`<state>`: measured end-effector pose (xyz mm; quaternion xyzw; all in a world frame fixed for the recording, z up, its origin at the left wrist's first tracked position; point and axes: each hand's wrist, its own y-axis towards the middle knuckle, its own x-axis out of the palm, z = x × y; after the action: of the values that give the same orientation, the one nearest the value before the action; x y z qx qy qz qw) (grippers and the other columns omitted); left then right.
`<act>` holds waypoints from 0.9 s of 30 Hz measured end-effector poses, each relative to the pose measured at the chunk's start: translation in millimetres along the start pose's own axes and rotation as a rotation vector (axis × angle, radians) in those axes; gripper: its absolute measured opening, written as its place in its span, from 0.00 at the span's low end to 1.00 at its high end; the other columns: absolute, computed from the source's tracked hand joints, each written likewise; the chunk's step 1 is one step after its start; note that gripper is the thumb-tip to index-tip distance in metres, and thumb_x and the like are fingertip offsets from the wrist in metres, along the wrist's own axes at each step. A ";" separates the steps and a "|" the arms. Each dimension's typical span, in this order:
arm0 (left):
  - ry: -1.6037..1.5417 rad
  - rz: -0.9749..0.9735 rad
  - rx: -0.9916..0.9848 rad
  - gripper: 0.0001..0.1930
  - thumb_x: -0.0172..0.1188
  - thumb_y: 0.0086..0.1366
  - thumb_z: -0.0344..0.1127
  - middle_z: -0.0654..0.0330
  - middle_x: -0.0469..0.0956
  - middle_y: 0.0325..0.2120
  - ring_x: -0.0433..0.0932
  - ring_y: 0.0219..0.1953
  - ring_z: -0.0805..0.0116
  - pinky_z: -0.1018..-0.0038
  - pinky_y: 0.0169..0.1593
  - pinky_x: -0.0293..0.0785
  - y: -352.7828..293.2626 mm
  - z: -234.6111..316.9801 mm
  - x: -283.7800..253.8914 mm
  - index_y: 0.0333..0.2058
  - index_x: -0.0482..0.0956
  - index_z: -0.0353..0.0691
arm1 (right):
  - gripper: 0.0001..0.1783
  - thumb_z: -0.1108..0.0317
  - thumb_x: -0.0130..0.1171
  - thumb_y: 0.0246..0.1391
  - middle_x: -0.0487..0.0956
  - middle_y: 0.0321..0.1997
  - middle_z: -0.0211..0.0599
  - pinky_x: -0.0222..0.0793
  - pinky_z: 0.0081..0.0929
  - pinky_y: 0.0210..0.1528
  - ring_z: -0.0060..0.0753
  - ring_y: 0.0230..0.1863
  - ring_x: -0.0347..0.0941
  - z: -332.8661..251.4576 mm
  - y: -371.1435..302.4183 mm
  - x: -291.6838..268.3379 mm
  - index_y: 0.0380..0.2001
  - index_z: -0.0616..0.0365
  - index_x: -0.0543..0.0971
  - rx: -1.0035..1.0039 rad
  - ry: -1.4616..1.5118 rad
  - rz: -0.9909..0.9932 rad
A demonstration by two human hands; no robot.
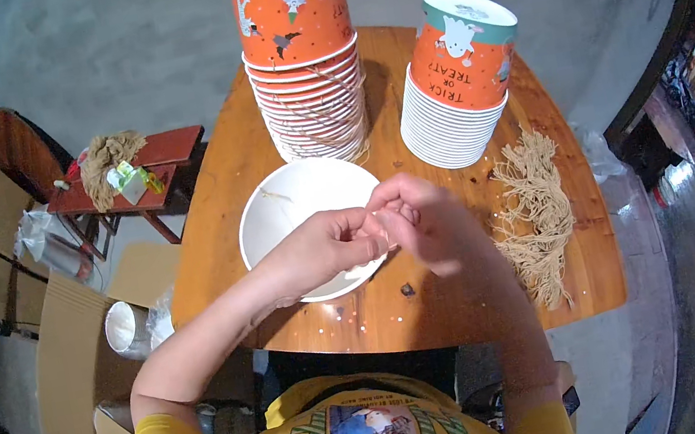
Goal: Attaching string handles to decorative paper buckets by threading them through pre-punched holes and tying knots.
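Note:
A white-lined paper bucket (270,221) rests on the wooden table in front of me, its opening facing me. A short piece of tan string (275,195) shows against its inner wall. Over the bucket's right rim, my left hand (329,243) and my right hand (426,218) meet fingertip to fingertip. Both are closed in a pinch; whatever lies between the fingers is too small or hidden to make out. Right of my right hand lies a loose bundle of tan strings (537,222).
Behind the bucket rises a tall stack of upside-down orange buckets (292,24) with strings hanging on it. A shorter stack (453,75) stands to its right. White specks dot the table (366,329). A low red bench (170,145) and cardboard boxes (66,374) are at left.

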<state>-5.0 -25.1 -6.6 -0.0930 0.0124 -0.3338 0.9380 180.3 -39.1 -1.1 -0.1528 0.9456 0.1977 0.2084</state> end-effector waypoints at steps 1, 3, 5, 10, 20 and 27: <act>-0.001 -0.019 -0.010 0.06 0.58 0.64 0.33 0.69 0.76 0.30 0.71 0.32 0.84 0.84 0.38 0.68 -1.0 -0.1 -1.0 0.37 0.76 0.38 | 0.08 0.81 0.53 0.55 0.68 0.23 0.20 0.56 0.13 0.24 0.09 0.22 0.60 6.9 0.7 0.0 0.37 0.59 0.73 0.017 0.041 0.005; -0.003 -0.039 -0.020 0.06 0.59 0.65 0.34 0.69 0.76 0.30 0.71 0.32 0.84 0.84 0.38 0.68 -2.0 0.9 -1.6 0.36 0.77 0.38 | 0.08 0.81 0.52 0.54 0.69 0.23 0.22 0.57 0.13 0.24 0.09 0.22 0.60 21.0 0.3 2.0 0.37 0.59 0.73 0.033 0.081 0.010; 0.001 -0.076 -0.066 0.08 0.60 0.65 0.36 0.71 0.76 0.30 0.70 0.31 0.84 0.85 0.36 0.66 -2.1 3.2 -1.2 0.38 0.77 0.38 | 0.08 0.81 0.52 0.54 0.68 0.23 0.23 0.58 0.14 0.25 0.11 0.22 0.61 31.7 -6.0 4.8 0.37 0.58 0.73 -0.191 -0.038 0.165; -0.021 -0.054 -0.064 0.09 0.61 0.64 0.38 0.71 0.74 0.26 0.67 0.27 0.84 0.85 0.31 0.64 -0.8 2.0 -2.6 0.36 0.77 0.38 | 0.08 0.79 0.58 0.50 0.70 0.26 0.30 0.65 0.21 0.28 0.21 0.27 0.68 22.8 -35.5 6.3 0.34 0.57 0.73 -0.141 -0.013 0.202; -0.101 -0.081 -0.217 0.05 0.59 0.64 0.33 0.69 0.76 0.26 0.70 0.25 0.84 0.86 0.30 0.66 1.4 10.1 -4.3 0.36 0.75 0.40 | 0.08 0.79 0.63 0.44 0.70 0.28 0.32 0.66 0.24 0.25 0.25 0.24 0.70 0.7 -45.6 29.4 0.27 0.59 0.75 -0.125 -0.285 0.415; -0.332 -0.124 -0.287 0.05 0.55 0.64 0.29 0.68 0.75 0.29 0.73 0.28 0.83 0.89 0.32 0.70 0.4 10.8 -3.2 0.38 0.73 0.39 | 0.08 0.80 0.64 0.42 0.68 0.23 0.31 0.62 0.23 0.23 0.24 0.22 0.66 1.4 -50.0 43.7 0.28 0.55 0.81 -0.173 -0.395 0.425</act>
<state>-6.4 -20.9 3.8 -0.2796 -0.1008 -0.3657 0.8820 161.5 -91.3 -37.7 0.0729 0.8773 0.3424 0.3283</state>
